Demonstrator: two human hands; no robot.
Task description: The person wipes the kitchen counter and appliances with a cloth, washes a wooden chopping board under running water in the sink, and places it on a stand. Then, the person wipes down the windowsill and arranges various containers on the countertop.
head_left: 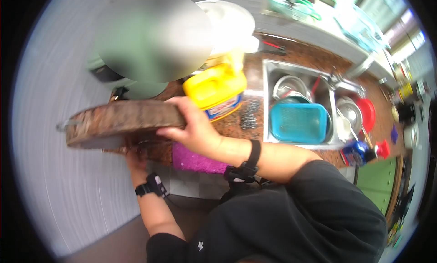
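Note:
A thick round wooden board (pixel 127 116) with a bark-like edge is tilted at the left of the view, a metal loop on its far left side. My right hand (pixel 193 126) grips its right edge, thumb below and fingers over the top. My left hand (pixel 135 157) is under the board, its fingers partly hidden by the wood. Just beyond my right hand stands a yellow jug (pixel 216 85) with a blue label. A purple textured cloth (pixel 198 160) lies at the counter edge below the right hand.
A double sink (pixel 267 81) holds a blue basin (pixel 299 122), metal bowls and a red bowl (pixel 366 115). Beside it stands a blue bottle (pixel 355 153). A blurred green rounded object (pixel 150 40) is near the camera. A grey wire scrubber (pixel 249 120) lies on the counter.

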